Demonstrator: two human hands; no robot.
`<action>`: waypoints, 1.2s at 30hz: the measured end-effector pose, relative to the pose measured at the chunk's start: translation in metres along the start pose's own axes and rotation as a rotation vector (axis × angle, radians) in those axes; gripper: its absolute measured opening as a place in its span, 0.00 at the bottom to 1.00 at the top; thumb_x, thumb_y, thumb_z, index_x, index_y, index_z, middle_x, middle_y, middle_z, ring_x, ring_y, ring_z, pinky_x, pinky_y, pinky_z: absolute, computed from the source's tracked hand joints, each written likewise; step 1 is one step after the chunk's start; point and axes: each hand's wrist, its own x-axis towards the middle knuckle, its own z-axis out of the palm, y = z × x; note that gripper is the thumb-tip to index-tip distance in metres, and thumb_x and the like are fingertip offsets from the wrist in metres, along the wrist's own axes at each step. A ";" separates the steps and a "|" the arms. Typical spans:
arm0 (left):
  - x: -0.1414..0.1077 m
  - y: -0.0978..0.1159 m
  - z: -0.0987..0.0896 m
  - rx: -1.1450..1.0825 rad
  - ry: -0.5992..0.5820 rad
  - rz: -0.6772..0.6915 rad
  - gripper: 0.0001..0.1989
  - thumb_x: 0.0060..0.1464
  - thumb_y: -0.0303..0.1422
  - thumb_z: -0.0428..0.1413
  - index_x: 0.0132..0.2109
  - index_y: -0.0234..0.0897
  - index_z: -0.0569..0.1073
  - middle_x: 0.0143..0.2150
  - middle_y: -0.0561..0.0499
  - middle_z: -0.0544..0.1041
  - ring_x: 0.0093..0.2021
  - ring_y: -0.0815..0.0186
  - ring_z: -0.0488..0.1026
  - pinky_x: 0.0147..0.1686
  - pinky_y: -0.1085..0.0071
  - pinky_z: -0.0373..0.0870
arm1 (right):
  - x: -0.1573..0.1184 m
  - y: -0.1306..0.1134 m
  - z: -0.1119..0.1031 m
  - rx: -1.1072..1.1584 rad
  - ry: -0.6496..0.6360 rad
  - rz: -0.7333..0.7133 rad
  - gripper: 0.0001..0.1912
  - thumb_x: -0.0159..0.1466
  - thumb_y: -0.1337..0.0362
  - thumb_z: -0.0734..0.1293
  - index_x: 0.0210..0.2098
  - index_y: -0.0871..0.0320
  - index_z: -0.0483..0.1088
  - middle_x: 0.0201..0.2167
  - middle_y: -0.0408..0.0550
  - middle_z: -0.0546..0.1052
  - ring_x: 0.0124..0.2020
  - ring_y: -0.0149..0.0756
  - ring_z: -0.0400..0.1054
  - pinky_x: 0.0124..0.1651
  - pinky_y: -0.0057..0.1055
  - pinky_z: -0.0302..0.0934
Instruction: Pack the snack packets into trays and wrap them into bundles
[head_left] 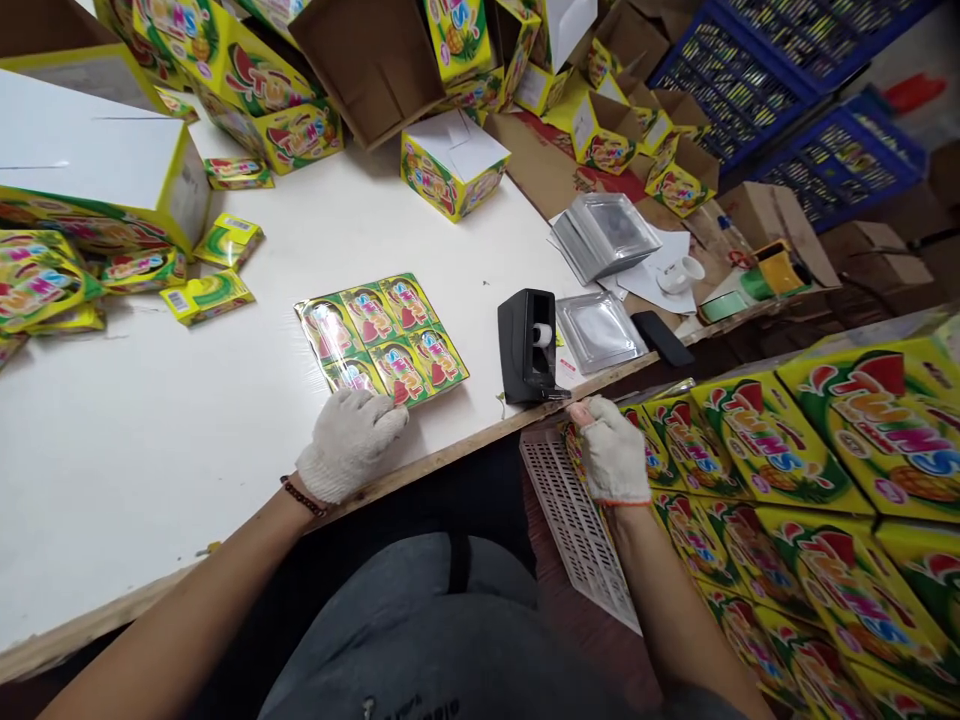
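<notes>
A flat pack of small yellow-and-green boxes [390,340], under shiny clear wrap, lies on the white table. My left hand [351,445], in a white knit glove, is closed at its near edge; the thumb is hidden. Close to the table's front edge stands a black tape dispenser [517,350] with a roll of tape [541,335] inside. Just right of its cutting end is my right hand [613,450], gloved with the thumb tip bare. Its thumb and fingers are pinched together; whatever is between them is too small to make out.
Yellow display cartons [454,165] and loose small boxes [206,297] lie at the back and left. Clear plastic trays [600,330] and a black phone [662,338] sit right of the dispenser. Stacked yellow packs [817,580] and a pale perforated crate [577,520] stand beyond the table edge.
</notes>
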 end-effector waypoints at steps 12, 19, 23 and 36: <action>0.002 0.005 -0.005 0.088 -0.073 0.022 0.06 0.54 0.24 0.54 0.36 0.38 0.74 0.30 0.50 0.75 0.29 0.61 0.66 0.28 0.64 0.56 | -0.031 -0.025 0.046 0.310 -0.405 0.241 0.19 0.56 0.46 0.67 0.22 0.56 0.68 0.20 0.43 0.69 0.24 0.33 0.61 0.29 0.30 0.56; -0.007 0.008 -0.005 0.030 -0.117 -0.067 0.06 0.53 0.22 0.53 0.33 0.37 0.71 0.30 0.48 0.74 0.30 0.63 0.66 0.31 0.66 0.60 | -0.025 -0.088 0.111 0.689 -0.707 0.196 0.20 0.56 0.44 0.69 0.27 0.55 0.70 0.22 0.42 0.70 0.25 0.31 0.62 0.30 0.29 0.58; -0.008 0.010 -0.005 -0.018 -0.121 -0.155 0.07 0.54 0.22 0.51 0.35 0.36 0.72 0.31 0.48 0.73 0.32 0.62 0.66 0.32 0.65 0.61 | -0.025 -0.095 0.131 0.700 -0.705 0.319 0.22 0.50 0.43 0.72 0.24 0.56 0.68 0.21 0.42 0.69 0.24 0.30 0.61 0.26 0.27 0.56; 0.024 0.037 0.006 0.145 -0.130 -0.341 0.08 0.59 0.28 0.53 0.32 0.37 0.74 0.28 0.46 0.73 0.30 0.60 0.69 0.31 0.63 0.57 | -0.018 -0.081 0.121 0.262 -0.757 0.306 0.19 0.55 0.47 0.67 0.22 0.55 0.66 0.13 0.40 0.69 0.15 0.29 0.63 0.19 0.26 0.56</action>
